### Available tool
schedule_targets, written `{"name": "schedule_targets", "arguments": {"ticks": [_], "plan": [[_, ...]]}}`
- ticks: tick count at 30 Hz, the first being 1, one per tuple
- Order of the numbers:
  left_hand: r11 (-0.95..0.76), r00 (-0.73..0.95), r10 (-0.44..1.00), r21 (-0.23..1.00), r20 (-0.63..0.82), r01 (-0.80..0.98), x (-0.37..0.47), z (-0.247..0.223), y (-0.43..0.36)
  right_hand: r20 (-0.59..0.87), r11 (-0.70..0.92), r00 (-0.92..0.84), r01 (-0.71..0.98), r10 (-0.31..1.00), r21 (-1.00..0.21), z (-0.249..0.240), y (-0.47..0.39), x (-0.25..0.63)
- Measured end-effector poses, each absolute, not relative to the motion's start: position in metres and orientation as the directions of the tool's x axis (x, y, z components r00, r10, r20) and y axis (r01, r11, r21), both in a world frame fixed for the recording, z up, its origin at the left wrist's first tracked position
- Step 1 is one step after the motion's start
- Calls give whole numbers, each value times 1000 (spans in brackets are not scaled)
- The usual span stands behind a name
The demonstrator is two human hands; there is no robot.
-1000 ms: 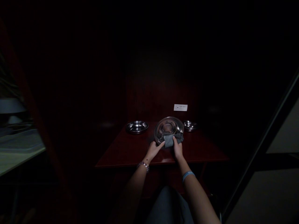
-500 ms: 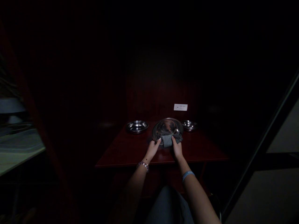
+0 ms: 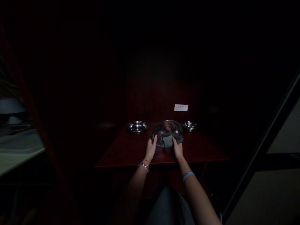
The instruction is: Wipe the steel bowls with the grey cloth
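A round, shiny metal plate (image 3: pixel 165 127) is held tilted above the dark red table, its inner face towards me. My left hand (image 3: pixel 151 148) grips the plate's near left rim, thumb on the upper side and the other fingers hidden beneath. At the near right rim, my right hand (image 3: pixel 178 149) is closed on a grey cloth (image 3: pixel 167 141), which it pinches against the plate with the thumb on top. The cloth lies folded over the rim and bunches up to the right of the thumb.
On the red table (image 3: pixel 131 150) a shallow metal dish (image 3: pixel 137 127) stands at the left and stacked metal bowls (image 3: pixel 189 125) at the right. A white wall socket (image 3: pixel 181 107) is behind. Dark panels rise on both sides; a pale shelf (image 3: pixel 21 153) shows far left.
My left hand has shifted left along the rim, away from the cloth. The plate has moved slightly left and down. My right hand stays on the cloth.
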State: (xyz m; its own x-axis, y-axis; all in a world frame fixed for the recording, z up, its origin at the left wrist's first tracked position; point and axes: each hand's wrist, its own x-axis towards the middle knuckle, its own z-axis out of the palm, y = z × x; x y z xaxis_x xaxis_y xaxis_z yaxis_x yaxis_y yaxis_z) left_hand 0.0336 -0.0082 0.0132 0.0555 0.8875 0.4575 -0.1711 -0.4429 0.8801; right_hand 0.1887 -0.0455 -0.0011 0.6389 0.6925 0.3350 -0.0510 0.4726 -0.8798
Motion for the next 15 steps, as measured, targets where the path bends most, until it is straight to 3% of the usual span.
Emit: {"name": "schedule_targets", "arguments": {"ticks": [6, 10, 15], "plan": [[-432, 209, 864, 888, 458, -159, 37, 14, -14, 310, 457, 650, -64, 694, -887, -3, -45, 191], [-412, 316, 867, 911, 385, 23, 35, 14, -20, 276, 443, 676, -83, 683, -893, -5, -43, 193], [-394, 304, 895, 898, 326, 196, 32, 17, -24, 265, 425, 669, -83, 695, -901, -10, -39, 195]]}}
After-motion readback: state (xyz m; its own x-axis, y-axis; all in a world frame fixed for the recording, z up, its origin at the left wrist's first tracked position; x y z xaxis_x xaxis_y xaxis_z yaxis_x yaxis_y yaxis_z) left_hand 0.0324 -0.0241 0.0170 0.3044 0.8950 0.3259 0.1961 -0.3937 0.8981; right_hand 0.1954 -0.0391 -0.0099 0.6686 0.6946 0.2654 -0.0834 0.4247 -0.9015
